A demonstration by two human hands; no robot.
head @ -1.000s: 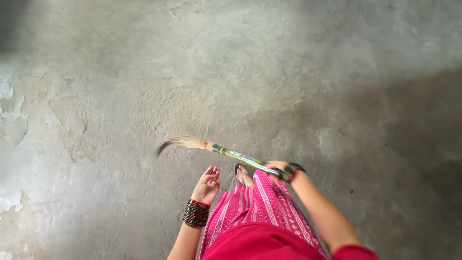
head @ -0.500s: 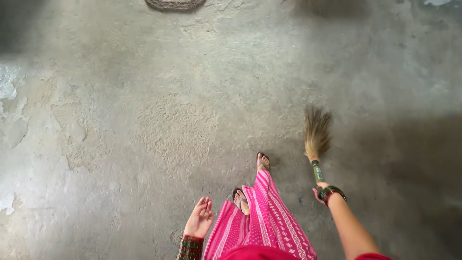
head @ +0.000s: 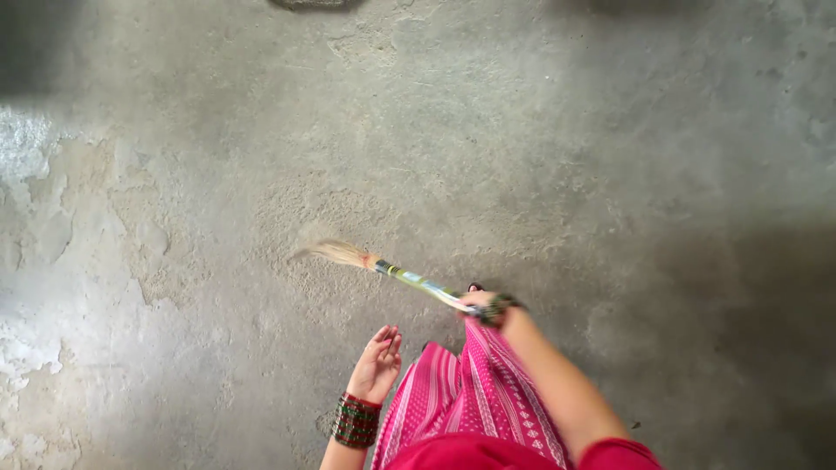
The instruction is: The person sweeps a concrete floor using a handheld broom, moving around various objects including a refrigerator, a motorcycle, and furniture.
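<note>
Above the rough grey concrete floor point(head: 566, 157), my right hand point(head: 482, 302) clamped the light, soft-bristled grass broom point(head: 383, 266) at its stiff handle; left hand point(head: 376, 365) hung apart, empty.

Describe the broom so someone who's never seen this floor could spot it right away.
On the worn grey concrete floor, find the person's pink patterned skirt at the bottom. Just above it, the right hand grips a short broom slanting up-left. It is the only tool here: a shiny green-striped handle ending in a blurred tan straw tuft.

Worn grey concrete floor point(head: 610, 130), broom bristles point(head: 335, 253) brushing it
</note>
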